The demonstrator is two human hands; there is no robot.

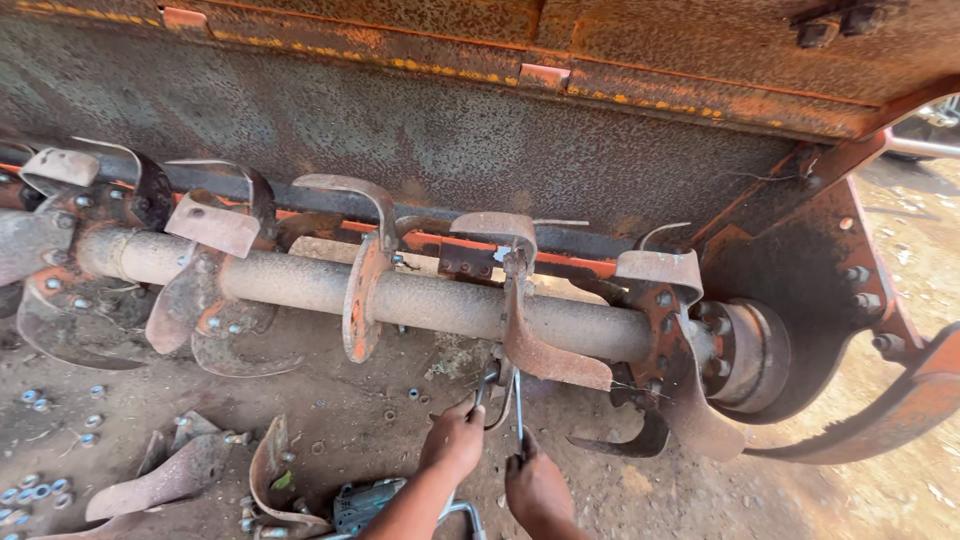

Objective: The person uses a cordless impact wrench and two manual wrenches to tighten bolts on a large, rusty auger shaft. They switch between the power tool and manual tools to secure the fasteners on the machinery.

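A rusty rotor shaft [420, 300] with curved blades runs across the view under an orange machine hood [480, 110]. My left hand [455, 440] grips a wrench [483, 385] that reaches up to a blade flange under the shaft. My right hand [535, 490] holds a second thin wrench [519, 410] upright at the same flange, beside a curved blade [545, 350]. Both hands are close together below the shaft.
Loose curved blades [170, 480] lie on the dirt at lower left, with scattered nuts and bolts [40, 490]. A green power tool [365, 503] lies near my left forearm. The rotor's end bearing [745, 355] and an orange side skid [880, 410] stand at right.
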